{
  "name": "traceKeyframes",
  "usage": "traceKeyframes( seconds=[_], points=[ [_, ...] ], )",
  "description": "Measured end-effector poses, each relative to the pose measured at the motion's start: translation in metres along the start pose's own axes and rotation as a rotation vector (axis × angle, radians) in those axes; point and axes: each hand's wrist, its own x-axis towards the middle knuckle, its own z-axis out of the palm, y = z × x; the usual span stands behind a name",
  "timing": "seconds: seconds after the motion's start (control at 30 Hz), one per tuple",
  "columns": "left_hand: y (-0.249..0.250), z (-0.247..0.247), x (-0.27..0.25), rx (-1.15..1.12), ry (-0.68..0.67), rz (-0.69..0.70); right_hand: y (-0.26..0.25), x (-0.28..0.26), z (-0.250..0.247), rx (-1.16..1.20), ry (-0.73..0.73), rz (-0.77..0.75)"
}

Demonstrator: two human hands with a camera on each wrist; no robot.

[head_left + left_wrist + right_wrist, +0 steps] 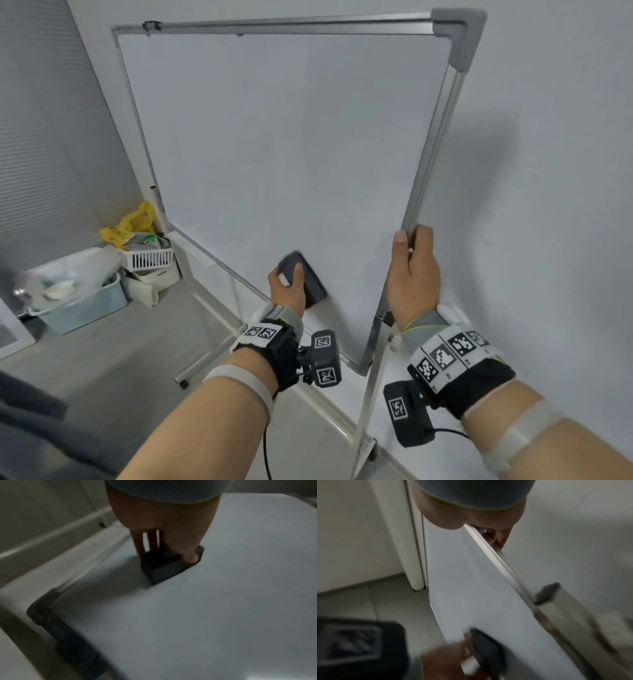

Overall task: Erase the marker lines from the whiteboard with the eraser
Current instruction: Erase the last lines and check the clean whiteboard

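Whiteboard (281,144) on a metal stand, tilted back, its white surface showing no marker lines that can be made out. The eraser (303,279), a dark block, lies flat against the board's lower area, near the bottom frame rail. The left hand (287,287) grips it: in the left wrist view the thumb lies along one side and the fingers (139,543) along the other, with the eraser (169,566) partly hidden beneath them. The right hand (412,274) clasps the board's right frame edge, thumb on the front and the other fingers wrapped behind, out of sight. The right wrist view is blurred; the left hand and eraser appear there only as smeared shapes at the bottom. At the left on the floor stand a pale blue bin (85,305), a white basket (149,258) and a yellow bag (132,221); their contents are hard to make out.
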Motion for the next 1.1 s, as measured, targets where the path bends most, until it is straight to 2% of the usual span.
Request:
traceKeyframes(
  seconds=[0.03,0.07,0.13,0.23,0.33,0.4,0.47,0.53,0.6,0.63,0.7,0.77,0.83,1.03,1.1],
  points=[
    [-0.005,-0.009,0.003,0.049,-0.05,-0.117,-0.009,0.006,0.0,0.046,0.021,-0.012],
    [-0.004,-0.017,0.007,0.094,-0.073,-0.173,-0.019,0.012,0.002,0.1,0.047,-0.028],
    [0.013,-0.023,0.015,0.062,-0.038,-0.185,-0.036,0.022,0.004,0.185,0.115,-0.068],
    [0.079,-0.031,0.013,-0.147,-0.01,-0.024,-0.063,0.029,0.015,0.283,0.236,-0.084],
    [0.144,-0.035,0.008,-0.191,-0.06,0.197,-0.085,0.039,0.023,0.276,0.345,-0.114],
    [0.166,-0.038,0.01,-0.159,-0.074,0.323,-0.103,0.05,0.025,0.178,0.431,-0.135],
    [0.171,-0.042,0.015,-0.167,-0.108,0.353,-0.124,0.064,0.027,0.004,0.505,-0.147],
    [0.165,-0.046,0.028,-0.198,-0.143,0.324,-0.15,0.081,0.029,-0.199,0.591,-0.146],
    [0.149,-0.052,0.044,-0.221,-0.175,0.237,-0.174,0.095,0.029,-0.498,0.665,-0.193],
    [0.141,-0.053,0.051,-0.226,-0.177,0.182,-0.184,0.103,0.026,-0.68,0.644,-0.25],
    [0.132,-0.057,0.063,-0.233,-0.169,0.098,-0.201,0.116,0.036,-0.946,0.476,-0.386],
    [0.127,-0.066,0.074,-0.265,-0.165,0.029,-0.213,0.126,0.064,-1.067,0.259,-0.464],
    [0.115,-0.073,0.09,-0.304,-0.166,-0.054,-0.218,0.133,0.097,-1.165,0.143,-0.46],
    [0.033,-0.087,0.138,-0.06,-0.176,-0.28,-0.222,0.156,0.145,-1.344,0.135,-0.399],
    [0.013,-0.083,0.147,-0.044,-0.224,-0.288,-0.222,0.163,0.149,-1.345,0.132,-0.399]
  ],
)
